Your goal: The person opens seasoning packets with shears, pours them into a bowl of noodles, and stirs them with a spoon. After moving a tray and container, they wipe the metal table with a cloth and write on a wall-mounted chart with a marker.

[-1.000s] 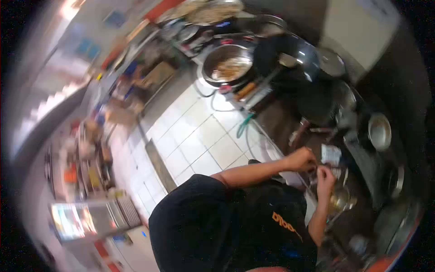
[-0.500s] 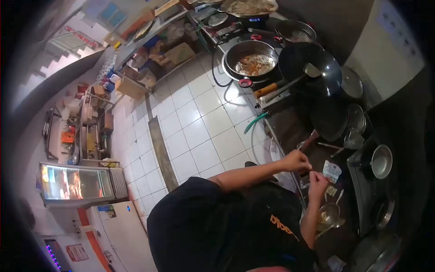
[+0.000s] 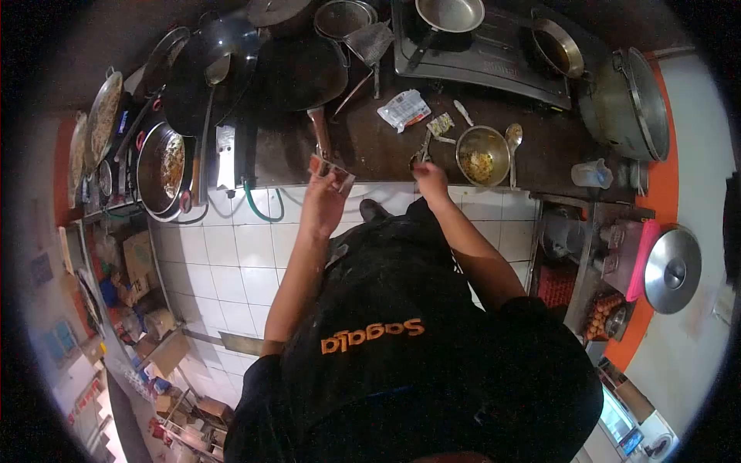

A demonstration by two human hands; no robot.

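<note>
In my left hand (image 3: 324,207) is a small clear plastic sachet (image 3: 340,179) with a reddish part, pinched at the fingertips over the counter's front edge. Just beyond it lies the brown wooden handle (image 3: 319,131) of a dark wok. My right hand (image 3: 432,187) is curled and slightly blurred, its fingertips right at a thin dark-ended tool (image 3: 421,157); I cannot tell what these fingers hold. Right of this hand stands a metal bowl (image 3: 485,157) with yellowish bits in it, and a spoon (image 3: 513,137) lies beside the bowl. A white printed packet (image 3: 404,110) and a small yellowish sachet (image 3: 441,124) lie farther back.
A pan with oily food (image 3: 171,163) and a wok with a ladle (image 3: 218,71) are on the left. A gas stove (image 3: 482,65) runs along the back, with a large pot (image 3: 627,108) to its right. A plastic cup (image 3: 592,174) sits at the right edge of the counter.
The head view has swung round to face the counter. My hands, close together before, are now apart, with the sachet in the left and the right near the bowl.
</note>
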